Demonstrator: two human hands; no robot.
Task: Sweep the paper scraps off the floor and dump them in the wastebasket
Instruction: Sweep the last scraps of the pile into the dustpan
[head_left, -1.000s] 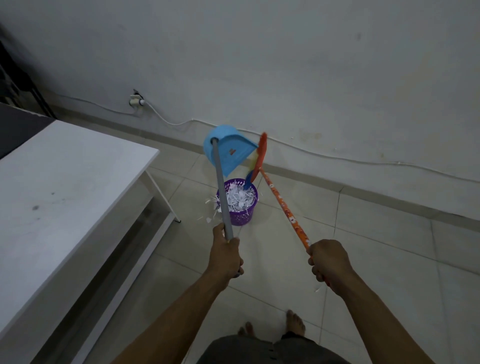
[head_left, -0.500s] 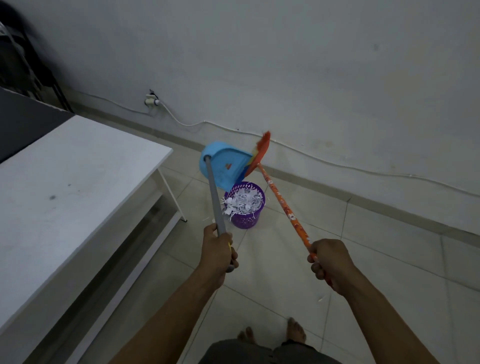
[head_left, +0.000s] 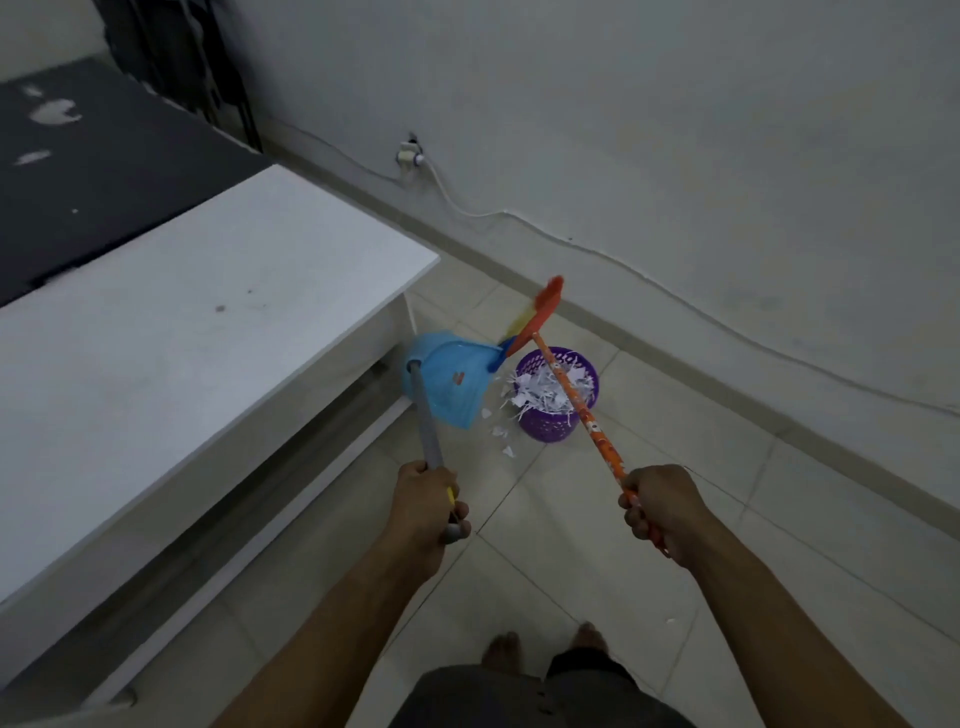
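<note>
Scraps (head_left: 540, 395) heaped in one wastebasket (head_left: 550, 428)

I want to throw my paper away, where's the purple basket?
The purple basket stands on the tiled floor by the wall, just right of the blue dustpan.

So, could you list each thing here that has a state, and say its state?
Dustpan: lifted, tilted beside the wastebasket.
Wastebasket: upright, heaped with paper scraps.
Loose scraps: on the floor beside the basket.
Broom: raised, head up.
Left hand: closed on the dustpan handle.
Right hand: closed on the broom handle.
</note>
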